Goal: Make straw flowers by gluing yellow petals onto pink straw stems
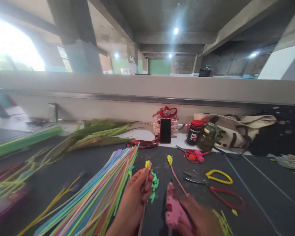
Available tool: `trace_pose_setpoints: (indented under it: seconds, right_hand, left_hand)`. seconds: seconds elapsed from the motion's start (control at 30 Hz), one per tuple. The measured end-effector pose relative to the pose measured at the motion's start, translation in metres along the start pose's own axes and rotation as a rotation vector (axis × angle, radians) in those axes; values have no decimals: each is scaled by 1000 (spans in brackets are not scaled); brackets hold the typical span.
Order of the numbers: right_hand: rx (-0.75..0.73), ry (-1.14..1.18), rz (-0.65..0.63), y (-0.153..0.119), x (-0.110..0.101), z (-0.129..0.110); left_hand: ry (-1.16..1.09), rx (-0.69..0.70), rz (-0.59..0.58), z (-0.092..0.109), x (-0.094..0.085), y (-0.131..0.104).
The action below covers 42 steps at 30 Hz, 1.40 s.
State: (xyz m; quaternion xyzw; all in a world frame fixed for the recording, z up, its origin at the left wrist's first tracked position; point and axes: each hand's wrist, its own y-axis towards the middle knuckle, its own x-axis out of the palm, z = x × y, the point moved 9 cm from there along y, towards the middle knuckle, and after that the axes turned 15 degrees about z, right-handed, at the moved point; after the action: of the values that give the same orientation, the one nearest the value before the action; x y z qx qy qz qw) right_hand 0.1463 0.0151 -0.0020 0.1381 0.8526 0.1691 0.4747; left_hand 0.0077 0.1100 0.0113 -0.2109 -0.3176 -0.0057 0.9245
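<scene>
My left hand [138, 186] is closed in a pinch on a pink chenille stem [142, 219] topped with a small yellow tip. In my blurred right hand [198, 216] is a pink hot glue gun [173, 209], its dark nozzle pointing away from me. Between the hands lies a second pink stem with a yellow head [170, 160]. Short green pieces [154, 185] are scattered just beyond my left fingers. To the left spreads a large bundle of pastel chenille stems [98, 186].
Large scissors [218, 177] with yellow and red handles lie open at right, smaller red-handled scissors [191, 155] behind. A phone [165, 131] leans on a patterned bag [154, 119]. Two bottles [207, 136] and a canvas bag [233, 131] stand at the back; green husk-like leaves [100, 134] lie left.
</scene>
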Motion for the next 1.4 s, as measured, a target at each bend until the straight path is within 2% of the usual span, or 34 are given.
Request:
trace_pose_setpoints:
  seconds: [0.07,0.3,0.37,0.43,0.57,0.67,0.77,1.0,1.17,1.33,1.4]
  right_hand:
    - [-32,-123,-15,1,2,-6]
    - [68,-276,-72,-5,8,-14]
    - [50,-236,-46,-4,-2,-15]
    - [35,-172,11,-2,-25,-7]
    - [164,-252,99,-4,-83,56]
    - [192,-327,55,-11,-107,104]
    - [155,-353,-18,-18,-112,127]
    - [92,-410,-67,-17,-112,136]
    - [108,-465,-13,-18,-111,145]
    - [257,-589,158,-36,-114,153]
    - [302,-624,183,-41,-114,154]
  left_hand:
    - [34,-14,-8,-4,1,0]
    - [124,-65,9,-20,3,-6]
    - [142,-74,-2,-25,4,-7]
    - [157,-85,4,-29,3,-7]
    - [181,-96,4,-34,4,-9]
    - [195,-105,-21,-37,6,-11]
    - [204,-109,-22,-40,6,-10]
    - [235,-124,-38,-47,6,-9]
    - [230,-130,-60,-48,9,-14]
    - [229,-175,-91,-52,12,-16]
    - [224,-174,-98,-53,12,-16]
